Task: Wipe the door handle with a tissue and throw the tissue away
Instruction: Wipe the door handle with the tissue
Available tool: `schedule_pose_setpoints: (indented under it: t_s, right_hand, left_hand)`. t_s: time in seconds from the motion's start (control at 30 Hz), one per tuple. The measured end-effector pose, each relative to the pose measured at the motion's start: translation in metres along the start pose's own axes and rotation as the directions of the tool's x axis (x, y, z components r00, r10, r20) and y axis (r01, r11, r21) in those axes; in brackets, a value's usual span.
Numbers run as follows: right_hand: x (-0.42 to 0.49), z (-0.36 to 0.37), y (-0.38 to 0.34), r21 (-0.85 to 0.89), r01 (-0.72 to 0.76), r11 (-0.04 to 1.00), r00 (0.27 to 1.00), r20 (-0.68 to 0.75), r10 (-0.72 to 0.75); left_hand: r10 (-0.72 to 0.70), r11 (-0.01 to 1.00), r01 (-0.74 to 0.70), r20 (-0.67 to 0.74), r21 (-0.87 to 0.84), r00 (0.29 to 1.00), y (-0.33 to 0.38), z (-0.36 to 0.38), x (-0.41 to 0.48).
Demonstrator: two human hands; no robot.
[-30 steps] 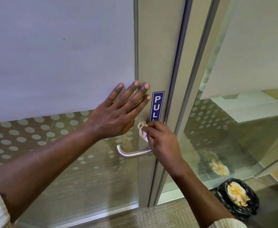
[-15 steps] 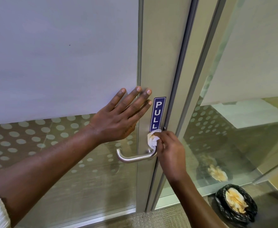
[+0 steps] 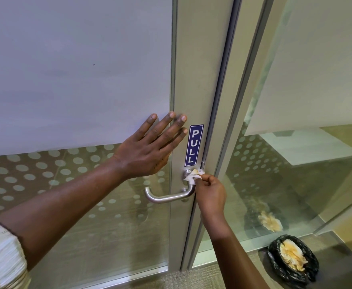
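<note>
The right hand [image 3: 210,192], pinching the tissue [image 3: 194,175], has shifted from the frame beside the sign onto the door handle [image 3: 171,197] base, so wiping is underway, while the left hand [image 3: 148,151] stays flat, fingers spread, bracing the door [image 3: 191,69].

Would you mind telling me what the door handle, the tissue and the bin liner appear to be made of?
Door handle: looks like brushed steel, silver-grey with a soft sheen.
Tissue: thin white paper, crumpled, with a yellowish stain, pinched in the right hand.
Bin liner: probably thin black plastic film, glossy and wrinkled.
</note>
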State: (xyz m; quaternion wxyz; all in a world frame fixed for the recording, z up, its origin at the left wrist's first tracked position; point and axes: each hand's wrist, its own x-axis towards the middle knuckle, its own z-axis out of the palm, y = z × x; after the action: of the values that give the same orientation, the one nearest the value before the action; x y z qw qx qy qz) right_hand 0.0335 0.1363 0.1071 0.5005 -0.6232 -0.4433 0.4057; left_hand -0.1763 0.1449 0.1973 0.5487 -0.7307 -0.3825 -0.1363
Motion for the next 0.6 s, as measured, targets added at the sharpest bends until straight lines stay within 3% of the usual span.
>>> schedule_pose_setpoints:
  t_s: [0.07, 0.13, 0.3, 0.6]
  right_hand:
    - [0.0, 0.0, 0.009, 0.118, -0.188, 0.975, 0.98, 0.087, 0.178]
    - [-0.009, 0.0, 0.012, 0.37, -0.381, 0.847, 0.919, 0.251, 0.304]
    - [-0.039, -0.005, 0.02, 0.592, -0.486, 0.643, 0.866, 0.422, 0.267]
    - [-0.073, 0.013, 0.024, 0.467, -0.473, 0.747, 0.823, 0.537, 0.185]
  left_hand:
    - [0.0, 1.0, 0.0, -0.003, -0.006, 1.0, 0.0, -0.002, 0.001]
    - [0.002, 1.0, -0.002, 0.001, -0.006, 1.0, 0.0, -0.002, 0.002]
    - [0.007, 1.0, -0.007, 0.014, -0.012, 1.0, -0.001, -0.003, 0.001]
    - [0.0, 1.0, 0.0, 0.009, -0.032, 1.0, -0.001, 0.0, 0.0]
